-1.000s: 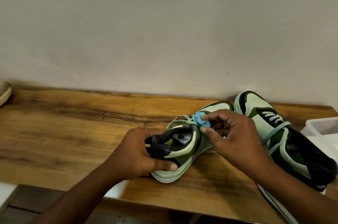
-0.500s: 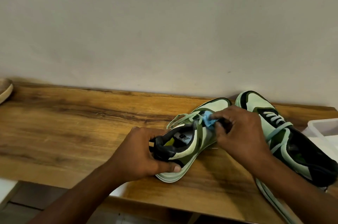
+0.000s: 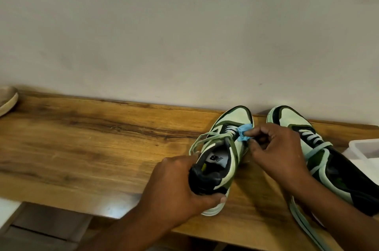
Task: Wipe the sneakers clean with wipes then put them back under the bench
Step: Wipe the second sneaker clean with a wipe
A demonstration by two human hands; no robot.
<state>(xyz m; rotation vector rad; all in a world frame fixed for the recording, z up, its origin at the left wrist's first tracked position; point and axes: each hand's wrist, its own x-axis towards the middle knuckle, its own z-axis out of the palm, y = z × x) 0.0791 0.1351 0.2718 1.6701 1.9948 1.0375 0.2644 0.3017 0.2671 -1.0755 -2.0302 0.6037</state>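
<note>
Two mint-green and black sneakers stand on the wooden bench, toes toward the wall. My left hand grips the black heel of the left sneaker, thumb along its sole edge. My right hand pinches a small crumpled blue wipe against that sneaker's right side near the laces. The right sneaker lies beside it, partly hidden under my right wrist and forearm.
A white plastic container sits at the bench's right end. The edge of a beige shoe shows at the far left. A plain wall rises right behind the bench. Floor shows below the bench's front edge.
The left sneaker has been turned from lying on its side to more upright, its toe now pointing at the wall. My right hand with the wipe has moved forward along its side.
</note>
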